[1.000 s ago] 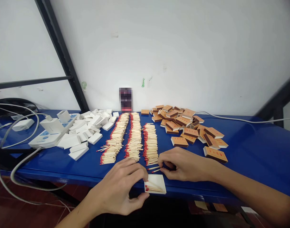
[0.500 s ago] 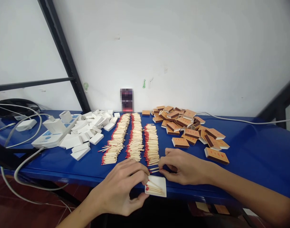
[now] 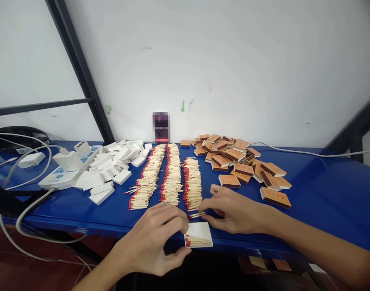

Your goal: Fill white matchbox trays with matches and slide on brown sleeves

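Note:
A small white tray [image 3: 203, 231] lies at the front edge of the blue table [image 3: 324, 194], with a few red-tipped matches [image 3: 195, 241] inside. My left hand [image 3: 156, 238] pinches the tray's left end between thumb and fingers. Just beyond the tray, my right hand [image 3: 233, 210] pinches a couple of matches [image 3: 196, 215] at the near end of the right match row [image 3: 192, 182]. Two more rows of matches [image 3: 160, 173] run away from me.
A heap of white inner trays [image 3: 112, 167] lies left of the rows. Orange matchbox sleeves [image 3: 242, 161] are piled to the right. A white power strip [image 3: 62, 171] with chargers and grey cables [image 3: 27, 202] fills the far left. A black frame bar [image 3: 78, 72] leans against the wall.
My right hand has drawn a couple of matches from the row's end toward the tray. The matches in the tray now lie flatter along its near side. My left hand keeps its hold.

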### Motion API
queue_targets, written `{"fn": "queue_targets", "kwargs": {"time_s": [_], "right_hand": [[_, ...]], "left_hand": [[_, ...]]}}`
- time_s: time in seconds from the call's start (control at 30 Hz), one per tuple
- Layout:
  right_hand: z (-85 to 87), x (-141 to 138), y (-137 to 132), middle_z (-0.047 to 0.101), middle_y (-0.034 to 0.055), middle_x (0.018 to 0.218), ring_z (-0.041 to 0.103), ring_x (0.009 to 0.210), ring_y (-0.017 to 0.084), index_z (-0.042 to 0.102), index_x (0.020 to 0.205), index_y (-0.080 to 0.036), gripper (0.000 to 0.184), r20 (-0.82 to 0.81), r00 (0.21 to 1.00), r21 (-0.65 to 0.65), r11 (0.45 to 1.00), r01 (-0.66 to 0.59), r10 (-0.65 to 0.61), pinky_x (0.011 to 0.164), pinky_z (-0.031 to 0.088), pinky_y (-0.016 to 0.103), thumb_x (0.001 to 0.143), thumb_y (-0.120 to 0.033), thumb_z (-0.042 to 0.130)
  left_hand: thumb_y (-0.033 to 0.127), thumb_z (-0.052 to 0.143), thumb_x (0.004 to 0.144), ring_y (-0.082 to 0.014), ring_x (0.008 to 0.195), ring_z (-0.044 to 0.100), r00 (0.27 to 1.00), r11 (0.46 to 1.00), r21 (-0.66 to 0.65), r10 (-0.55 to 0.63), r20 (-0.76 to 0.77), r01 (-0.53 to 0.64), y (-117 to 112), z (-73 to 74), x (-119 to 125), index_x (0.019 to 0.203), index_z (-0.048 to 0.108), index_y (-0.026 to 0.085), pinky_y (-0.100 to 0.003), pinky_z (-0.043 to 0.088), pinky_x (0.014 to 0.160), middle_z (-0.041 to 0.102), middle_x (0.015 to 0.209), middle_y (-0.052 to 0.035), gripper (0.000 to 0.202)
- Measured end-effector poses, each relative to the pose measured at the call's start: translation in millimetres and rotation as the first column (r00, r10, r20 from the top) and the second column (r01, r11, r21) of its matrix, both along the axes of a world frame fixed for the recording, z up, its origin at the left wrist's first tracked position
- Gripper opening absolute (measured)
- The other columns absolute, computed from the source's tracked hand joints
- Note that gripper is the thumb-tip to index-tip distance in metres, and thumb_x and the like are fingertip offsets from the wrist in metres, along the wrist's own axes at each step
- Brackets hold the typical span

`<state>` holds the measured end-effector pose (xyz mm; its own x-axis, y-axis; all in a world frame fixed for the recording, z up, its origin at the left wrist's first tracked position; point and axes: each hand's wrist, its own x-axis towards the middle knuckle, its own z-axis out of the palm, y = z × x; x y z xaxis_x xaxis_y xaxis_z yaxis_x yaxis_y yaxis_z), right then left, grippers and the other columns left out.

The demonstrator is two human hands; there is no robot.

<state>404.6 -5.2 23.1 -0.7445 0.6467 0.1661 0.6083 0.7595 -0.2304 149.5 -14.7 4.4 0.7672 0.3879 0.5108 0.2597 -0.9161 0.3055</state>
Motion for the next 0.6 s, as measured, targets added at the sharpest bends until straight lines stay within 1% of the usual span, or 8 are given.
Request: {"fn": "queue_targets", "kwargs": {"time_s": [0.07, 0.17, 0.3, 0.4, 0.5, 0.6], "right_hand": [[-0.9, 0.1, 0.1, 0.05, -0.0024, 0.053, 0.041, 0.06, 0.015, 0.068, 0.085, -0.021, 0.017, -0.013, 1.0, -0.033, 0.999, 0.0, 0.0, 0.061, 0.028, 0.028, 0.09, -0.021, 0.052], [-2.3, -0.1, 1.0, 0.051, -0.0044, 0.055, 0.04, 0.054, 0.012, 0.067, 0.086, -0.02, 0.014, -0.049, 0.999, -0.087, 0.996, 0.014, -0.019, 0.058, 0.029, 0.025, 0.089, -0.019, 0.054], [-2.0, -1.1, 2.7, 0.051, -0.0066, 0.057, 0.04, 0.05, 0.008, 0.062, 0.082, -0.018, 0.007, -0.081, 0.996, -0.168, 0.986, 0.017, -0.031, 0.052, 0.028, 0.022, 0.081, -0.013, 0.057], [-0.4, -0.4, 3.0, 0.049, -0.0079, 0.057, 0.04, 0.05, 0.008, 0.058, 0.08, -0.019, 0.007, -0.06, 0.996, -0.206, 0.977, 0.049, -0.063, 0.052, 0.028, 0.022, 0.078, -0.012, 0.058], [1.7, 1.6, 2.8, 0.046, -0.0084, 0.057, 0.039, 0.051, 0.009, 0.056, 0.08, -0.02, 0.008, -0.025, 0.995, -0.238, 0.967, 0.086, -0.094, 0.052, 0.027, 0.022, 0.078, -0.012, 0.058], [5.0, 3.4, 2.1, 0.044, -0.0087, 0.058, 0.038, 0.051, 0.009, 0.054, 0.081, -0.02, 0.01, -0.022, 0.995, -0.277, 0.957, 0.087, -0.097, 0.05, 0.026, 0.022, 0.078, -0.012, 0.058]], "left_hand": [[0.016, 0.067, 0.075, -0.017, 0.081, 0.059, 1.0, 1.0, -0.02, -0.009, -0.021, 0.009, -0.1, 0.6, 0.0, 0.092, 0.048, 0.021, -0.032, 0.042, 0.076, 0.066, 0.093, -0.0011, 0.026], [0.018, 0.067, 0.075, -0.0164, 0.078, 0.058, 0.999, 0.999, -0.031, -0.01, -0.042, 0.008, 0.1, 0.6, 0.0, 0.093, 0.048, 0.021, -0.032, 0.042, 0.076, 0.066, 0.091, -0.0002, 0.027], [0.018, 0.067, 0.076, -0.0171, 0.079, 0.056, 0.998, 0.999, -0.027, 0.029, -0.064, -0.03, 0.5, 0.3, 0.8, 0.092, 0.049, 0.021, -0.032, 0.042, 0.076, 0.066, 0.09, -0.0002, 0.024], [0.017, 0.067, 0.077, -0.0175, 0.081, 0.056, 0.996, 0.998, -0.026, 0.053, -0.075, -0.055, 0.4, 0.4, 1.4, 0.092, 0.05, 0.02, -0.032, 0.042, 0.077, 0.066, 0.09, -0.0004, 0.023], [0.017, 0.067, 0.077, -0.0172, 0.08, 0.057, 0.996, 0.999, -0.022, 0.039, -0.074, -0.041, 0.6, 0.3, 1.5, 0.093, 0.051, 0.02, -0.032, 0.043, 0.077, 0.066, 0.09, -0.0006, 0.023], [0.019, 0.068, 0.077, -0.0179, 0.081, 0.058, 0.996, 0.999, -0.029, 0.041, -0.074, -0.043, 1.1, -0.6, 1.2, 0.095, 0.052, 0.021, -0.032, 0.044, 0.077, 0.066, 0.091, -0.0009, 0.024]]}}
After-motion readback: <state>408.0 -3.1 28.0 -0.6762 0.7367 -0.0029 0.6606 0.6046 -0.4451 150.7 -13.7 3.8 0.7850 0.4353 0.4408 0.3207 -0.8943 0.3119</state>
